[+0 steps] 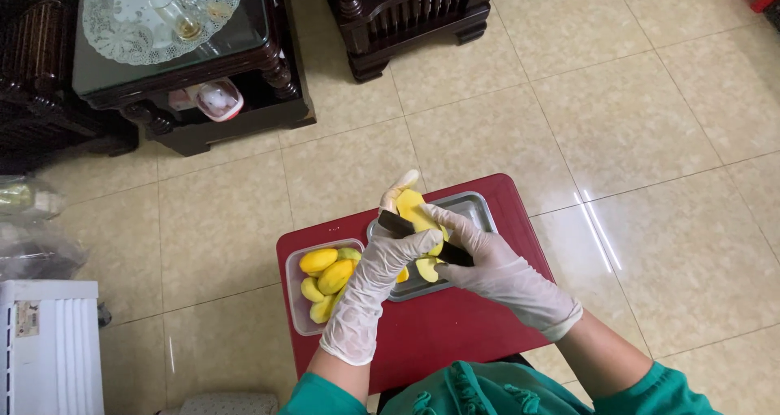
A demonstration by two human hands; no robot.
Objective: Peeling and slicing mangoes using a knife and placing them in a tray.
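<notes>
**Two gloved hands meet above the lap**

Both forearms reach forward from green sleeves and converge. The left hand [382, 265], in a thin white glove, curls its fingers inward in a closed grasp, thumb pointing away from the body. The right hand [479, 257], gloved alike, closes in a fist-like grip just beside it, wrist angled inward, fingers touching the left's.

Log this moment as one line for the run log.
left hand: holds peeled yellow mango | right hand: grips dark knife against it | below: metal tray on red table
</notes>
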